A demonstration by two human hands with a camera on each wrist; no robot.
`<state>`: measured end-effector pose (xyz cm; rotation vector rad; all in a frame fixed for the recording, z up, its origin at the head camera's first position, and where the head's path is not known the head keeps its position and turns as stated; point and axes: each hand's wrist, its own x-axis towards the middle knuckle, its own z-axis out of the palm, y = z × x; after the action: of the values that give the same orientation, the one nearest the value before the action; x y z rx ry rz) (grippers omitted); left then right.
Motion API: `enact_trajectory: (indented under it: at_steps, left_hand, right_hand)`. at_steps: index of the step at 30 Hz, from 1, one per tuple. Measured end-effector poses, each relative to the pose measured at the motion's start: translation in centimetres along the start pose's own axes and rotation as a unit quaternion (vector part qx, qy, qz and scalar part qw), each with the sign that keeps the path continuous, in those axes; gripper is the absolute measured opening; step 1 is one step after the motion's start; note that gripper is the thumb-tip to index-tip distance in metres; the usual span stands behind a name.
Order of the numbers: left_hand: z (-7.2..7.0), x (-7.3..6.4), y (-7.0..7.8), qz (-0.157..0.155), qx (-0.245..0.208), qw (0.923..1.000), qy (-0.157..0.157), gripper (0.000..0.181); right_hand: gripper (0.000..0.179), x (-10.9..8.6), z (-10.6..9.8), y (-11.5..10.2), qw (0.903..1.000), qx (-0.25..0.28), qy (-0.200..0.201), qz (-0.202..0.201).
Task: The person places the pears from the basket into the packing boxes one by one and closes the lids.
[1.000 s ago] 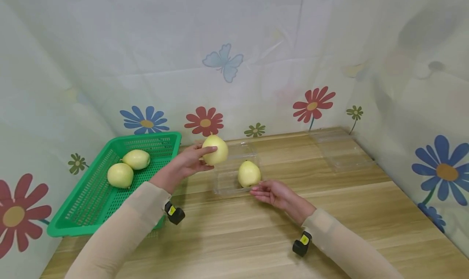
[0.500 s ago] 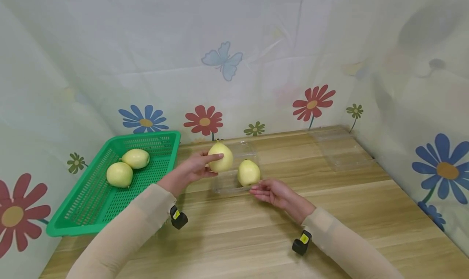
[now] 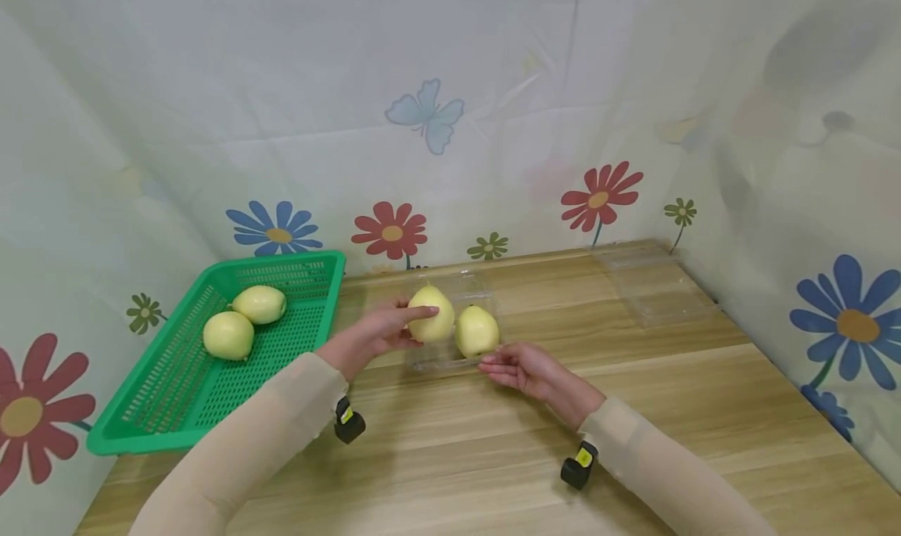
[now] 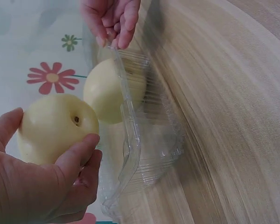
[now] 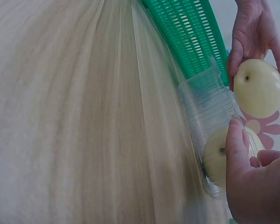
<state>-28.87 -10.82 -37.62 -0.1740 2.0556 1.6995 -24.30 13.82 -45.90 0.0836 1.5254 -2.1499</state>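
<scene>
Pale yellow and round, one pear point(image 4: 56, 128) is being held up in the left hand point(image 3: 380, 331) above the left part of a clear plastic container point(image 4: 156, 140), beside a second pear point(image 3: 476, 332) that is resting inside. Thumb and fingers of the left hand are pinching the fruit from opposite sides; those of the right hand point(image 3: 529, 370) are pinching the container's rim near its front right corner. Two more pears point(image 3: 228, 336) are lying in the green basket point(image 3: 281, 356) off to the left. That held pear is probably weighing a fair amount for its size, firm yet bruising if dropped, and its smooth skin is likely offering little friction, so gripping it round the widest part is looking soundest. Thin plastic is probably flexing and sliding under light pushes on the table point(image 3: 457, 458), so bracing it by the rim is making sense.
</scene>
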Motion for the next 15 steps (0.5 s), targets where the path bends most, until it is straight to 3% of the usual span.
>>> enact_trajectory:
  at_steps: [15]
  left_hand:
    - [0.95,0.25,-0.51,-0.001,0.051,0.9982,0.031,0.054]
  right_hand:
    - [0.027,0.04,-0.09,0.06,1.0,0.0,-0.006,0.002]
